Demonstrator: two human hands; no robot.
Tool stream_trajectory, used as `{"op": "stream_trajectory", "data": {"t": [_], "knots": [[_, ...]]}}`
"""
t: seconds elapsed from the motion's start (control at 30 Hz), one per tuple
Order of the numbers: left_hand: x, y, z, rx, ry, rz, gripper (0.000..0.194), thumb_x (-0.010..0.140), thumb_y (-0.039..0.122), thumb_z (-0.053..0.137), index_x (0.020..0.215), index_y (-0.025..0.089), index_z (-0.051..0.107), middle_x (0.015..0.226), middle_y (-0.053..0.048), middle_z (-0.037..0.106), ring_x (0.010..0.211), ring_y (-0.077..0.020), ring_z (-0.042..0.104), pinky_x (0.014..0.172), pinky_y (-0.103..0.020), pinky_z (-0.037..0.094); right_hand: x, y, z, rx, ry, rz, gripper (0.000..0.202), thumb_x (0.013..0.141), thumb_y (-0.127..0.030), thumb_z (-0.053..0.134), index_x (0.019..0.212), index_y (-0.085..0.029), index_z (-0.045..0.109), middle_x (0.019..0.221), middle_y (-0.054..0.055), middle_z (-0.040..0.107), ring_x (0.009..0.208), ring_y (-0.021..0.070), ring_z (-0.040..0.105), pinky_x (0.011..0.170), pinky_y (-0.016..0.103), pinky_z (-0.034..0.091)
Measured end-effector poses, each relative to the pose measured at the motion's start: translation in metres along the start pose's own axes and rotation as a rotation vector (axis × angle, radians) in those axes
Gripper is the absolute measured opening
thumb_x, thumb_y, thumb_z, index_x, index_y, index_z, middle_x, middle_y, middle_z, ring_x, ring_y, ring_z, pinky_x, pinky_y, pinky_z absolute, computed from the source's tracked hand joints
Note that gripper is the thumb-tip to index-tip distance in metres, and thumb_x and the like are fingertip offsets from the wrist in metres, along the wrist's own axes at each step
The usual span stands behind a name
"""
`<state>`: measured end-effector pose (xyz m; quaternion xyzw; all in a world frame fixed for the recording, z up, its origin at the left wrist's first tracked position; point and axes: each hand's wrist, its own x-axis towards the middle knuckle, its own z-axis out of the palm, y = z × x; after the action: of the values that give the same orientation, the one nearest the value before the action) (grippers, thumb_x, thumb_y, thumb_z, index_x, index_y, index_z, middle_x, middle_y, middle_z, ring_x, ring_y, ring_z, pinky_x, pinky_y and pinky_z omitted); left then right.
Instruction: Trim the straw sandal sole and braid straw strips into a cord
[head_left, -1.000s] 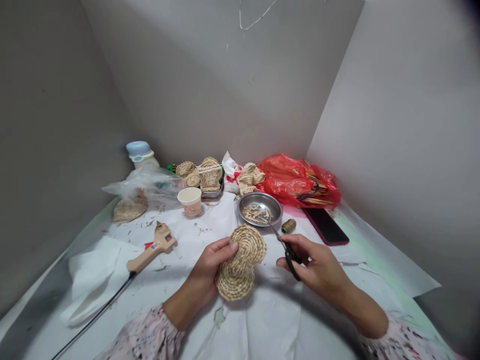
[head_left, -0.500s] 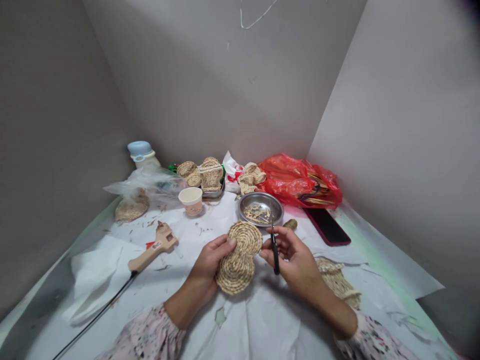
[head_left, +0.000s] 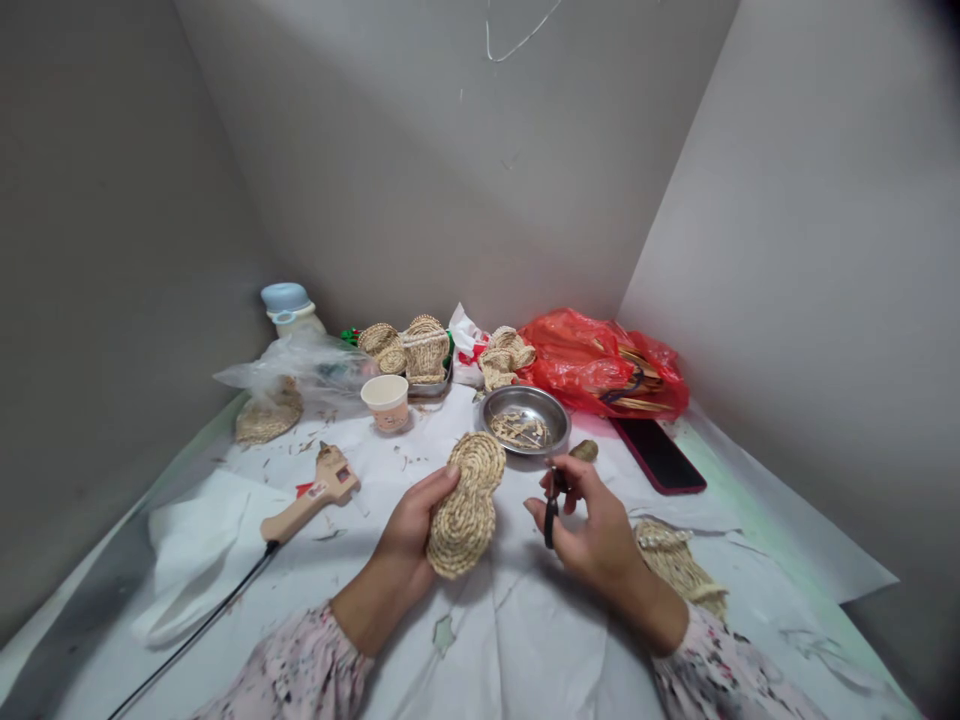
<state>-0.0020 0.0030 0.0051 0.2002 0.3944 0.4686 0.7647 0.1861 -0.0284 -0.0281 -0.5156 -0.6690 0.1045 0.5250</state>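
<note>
Fingers of the left hand (head_left: 411,520) are closed on the figure-eight straw piece (head_left: 465,505), held above white paper (head_left: 525,640); black scissors (head_left: 550,522) are loosely held in the right hand's (head_left: 596,525) curled fingers. A gap has been opened between piece and right hand, so cutting seems paused. Its long axis is aimed forward, slightly right, towards the steel bowl (head_left: 553,410).

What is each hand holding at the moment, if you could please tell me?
Left hand: closed on the woven straw piece.
Right hand: holding the black-handled scissors.

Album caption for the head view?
Left hand holds a coiled straw piece, right hand black-handled scissors, a metal bowl beyond.
</note>
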Motion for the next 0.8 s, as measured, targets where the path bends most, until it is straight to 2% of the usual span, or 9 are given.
{"op": "stream_trajectory", "data": {"t": [0.1, 0.27, 0.5, 0.67, 0.8], "knots": [[-0.0001, 0.0016, 0.0015, -0.06, 0.032, -0.047, 0.021, 0.083, 0.016, 0.057, 0.1, 0.008, 0.065, 0.067, -0.009, 0.07, 0.049, -0.0165, 0.064, 0.05, -0.025, 0.053, -0.0015, 0.0044, -0.0011, -0.116, -0.096, -0.12, 0.04, 0.075, -0.021, 0.068, 0.112, -0.021, 0.051, 0.085, 0.003, 0.062, 0.072, 0.016, 0.059, 0.062, 0.028, 0.047], [-0.0018, 0.0012, 0.0037, -0.084, 0.052, -0.083, 0.022, 0.086, 0.016, 0.052, 0.102, 0.006, 0.063, 0.067, -0.009, 0.07, 0.049, -0.0166, 0.064, 0.05, -0.026, 0.054, -0.0027, 0.0047, -0.0004, -0.19, -0.163, -0.142, 0.041, 0.076, -0.023, 0.068, 0.114, -0.019, 0.053, 0.088, 0.004, 0.063, 0.078, 0.018, 0.061, 0.069, 0.03, 0.048], [-0.0028, -0.0026, 0.0031, -0.084, 0.02, -0.091, 0.022, 0.085, 0.015, 0.054, 0.102, 0.007, 0.064, 0.067, -0.008, 0.07, 0.048, -0.0162, 0.064, 0.049, -0.025, 0.053, -0.004, 0.006, 0.0014, -0.211, -0.154, -0.179, 0.033, 0.08, -0.021, 0.063, 0.112, -0.019, 0.056, 0.088, 0.005, 0.067, 0.074, 0.0172, 0.063, 0.069, 0.029, 0.05], [-0.0021, -0.0039, 0.0018, -0.061, 0.026, -0.1, 0.023, 0.084, 0.017, 0.055, 0.103, 0.007, 0.064, 0.066, -0.009, 0.07, 0.047, -0.0164, 0.063, 0.049, -0.026, 0.053, -0.0069, 0.011, 0.0022, -0.196, -0.131, -0.156, 0.029, 0.084, -0.018, 0.057, 0.113, -0.021, 0.056, 0.099, 0.006, 0.07, 0.085, 0.0184, 0.067, 0.075, 0.03, 0.051], [-0.0009, -0.0039, 0.0001, -0.06, 0.016, -0.096, 0.022, 0.084, 0.018, 0.056, 0.1, 0.006, 0.065, 0.065, -0.008, 0.069, 0.047, -0.016, 0.063, 0.049, -0.025, 0.053, -0.0069, 0.0078, 0.0016, -0.172, -0.076, -0.098, 0.031, 0.082, -0.024, 0.062, 0.112, -0.021, 0.056, 0.09, 0.005, 0.069, 0.073, 0.0172, 0.066, 0.069, 0.029, 0.052]]}}
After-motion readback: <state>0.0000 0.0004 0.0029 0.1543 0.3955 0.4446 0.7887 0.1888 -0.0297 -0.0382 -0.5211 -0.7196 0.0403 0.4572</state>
